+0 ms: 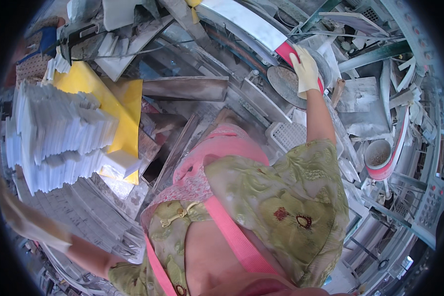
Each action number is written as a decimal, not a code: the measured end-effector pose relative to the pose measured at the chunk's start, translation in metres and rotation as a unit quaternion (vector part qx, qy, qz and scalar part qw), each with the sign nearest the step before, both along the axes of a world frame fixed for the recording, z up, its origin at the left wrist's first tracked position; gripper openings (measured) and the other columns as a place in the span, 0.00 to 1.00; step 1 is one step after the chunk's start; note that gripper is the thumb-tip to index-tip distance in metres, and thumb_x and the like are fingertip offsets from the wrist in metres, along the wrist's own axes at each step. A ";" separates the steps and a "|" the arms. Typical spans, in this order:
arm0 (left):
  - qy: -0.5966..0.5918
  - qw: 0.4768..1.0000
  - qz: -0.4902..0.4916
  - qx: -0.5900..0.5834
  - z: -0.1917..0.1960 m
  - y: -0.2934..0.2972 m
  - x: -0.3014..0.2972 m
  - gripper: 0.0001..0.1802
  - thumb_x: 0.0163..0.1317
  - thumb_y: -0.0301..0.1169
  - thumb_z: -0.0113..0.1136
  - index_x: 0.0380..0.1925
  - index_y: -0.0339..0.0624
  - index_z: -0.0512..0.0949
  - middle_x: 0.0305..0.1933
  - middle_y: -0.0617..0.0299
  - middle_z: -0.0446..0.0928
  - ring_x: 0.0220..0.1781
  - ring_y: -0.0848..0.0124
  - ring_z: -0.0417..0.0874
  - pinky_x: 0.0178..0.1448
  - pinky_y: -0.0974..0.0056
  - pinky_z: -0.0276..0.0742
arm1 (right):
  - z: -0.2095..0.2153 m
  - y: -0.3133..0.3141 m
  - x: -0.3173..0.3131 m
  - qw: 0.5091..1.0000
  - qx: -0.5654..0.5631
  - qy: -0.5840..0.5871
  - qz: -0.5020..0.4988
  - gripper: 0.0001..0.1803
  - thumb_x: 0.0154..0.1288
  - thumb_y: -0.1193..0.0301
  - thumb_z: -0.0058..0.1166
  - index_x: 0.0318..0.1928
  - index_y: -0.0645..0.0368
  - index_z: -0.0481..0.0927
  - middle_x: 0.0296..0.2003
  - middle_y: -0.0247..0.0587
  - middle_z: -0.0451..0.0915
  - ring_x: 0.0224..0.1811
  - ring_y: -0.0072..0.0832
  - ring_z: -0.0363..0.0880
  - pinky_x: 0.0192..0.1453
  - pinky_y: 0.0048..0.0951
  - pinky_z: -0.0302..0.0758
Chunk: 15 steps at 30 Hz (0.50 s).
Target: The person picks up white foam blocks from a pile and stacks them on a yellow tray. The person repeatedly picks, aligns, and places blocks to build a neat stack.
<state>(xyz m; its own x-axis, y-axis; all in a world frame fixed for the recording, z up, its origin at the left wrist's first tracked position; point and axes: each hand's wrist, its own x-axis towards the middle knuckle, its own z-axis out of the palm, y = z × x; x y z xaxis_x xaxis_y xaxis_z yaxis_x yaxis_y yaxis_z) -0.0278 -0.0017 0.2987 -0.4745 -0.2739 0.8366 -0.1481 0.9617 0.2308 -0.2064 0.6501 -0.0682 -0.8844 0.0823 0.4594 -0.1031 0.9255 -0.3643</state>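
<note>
My right hand (pixel 306 71), in a pale glove, reaches forward and lies with its fingers stretched out over the pink-red band (pixel 285 51) at the end of a long white-topped machine (pixel 251 22). Beside that hand is a dusty grey round plate (pixel 284 85). Out at the far left, near the picture's rim, is my left hand (pixel 32 222), smeared by motion and also covered by something pale. Its fingers cannot be made out. It is nearest to a tall stack of thin white slabs (pixel 59 128), piled in uneven layers.
A yellow angled panel (pixel 126 113) stands beside the slabs. Flat grey strips (pixel 86 212) lie below them. A perforated white plastic crate (pixel 287 135) sits at my right side. Farther right are a dusty round container (pixel 378 153) and green metal beams (pixel 375 56). Part of another person (pixel 37 44) shows at far left.
</note>
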 end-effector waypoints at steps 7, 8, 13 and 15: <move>-0.266 0.881 -0.196 0.338 -0.131 0.154 -0.055 0.18 0.78 0.29 0.47 0.59 0.29 0.78 0.59 0.52 0.81 0.65 0.66 0.79 0.73 0.61 0.68 | -0.015 0.031 -0.094 0.970 0.164 -0.168 0.063 0.56 0.56 0.35 0.64 0.77 0.52 0.62 0.75 0.50 0.64 0.74 0.48 0.66 0.77 0.43 0.62; -0.286 0.870 -0.167 0.365 -0.143 0.164 -0.069 0.18 0.78 0.28 0.47 0.58 0.28 0.78 0.58 0.52 0.82 0.64 0.65 0.80 0.74 0.60 0.67 | -0.015 0.036 -0.102 0.971 0.129 -0.180 0.092 0.56 0.55 0.35 0.65 0.77 0.52 0.63 0.75 0.50 0.64 0.74 0.48 0.66 0.77 0.43 0.62; -0.333 0.804 -0.241 0.430 -0.159 0.210 -0.106 0.18 0.77 0.28 0.50 0.59 0.28 0.78 0.59 0.52 0.82 0.64 0.66 0.80 0.73 0.62 0.68 | -0.023 0.055 -0.119 0.950 -0.038 -0.240 0.198 0.51 0.55 0.45 0.70 0.76 0.48 0.66 0.74 0.49 0.66 0.76 0.47 0.64 0.79 0.39 0.61; -0.341 0.783 -0.263 0.449 -0.158 0.227 -0.116 0.18 0.77 0.28 0.50 0.59 0.28 0.77 0.59 0.51 0.82 0.65 0.66 0.80 0.73 0.62 0.68 | -0.022 0.059 -0.123 0.939 -0.073 -0.253 0.222 0.48 0.59 0.51 0.70 0.76 0.48 0.65 0.75 0.48 0.66 0.77 0.45 0.62 0.80 0.38 0.59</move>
<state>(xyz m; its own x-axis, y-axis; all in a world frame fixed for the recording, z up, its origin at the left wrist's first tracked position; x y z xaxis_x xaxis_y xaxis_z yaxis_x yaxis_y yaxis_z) -0.1441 0.2248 0.1406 -0.9716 -0.2233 -0.0788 -0.1702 0.4272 0.8880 -0.3293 0.7088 -0.0900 -0.9485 -0.3164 -0.0170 -0.2459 0.7690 -0.5901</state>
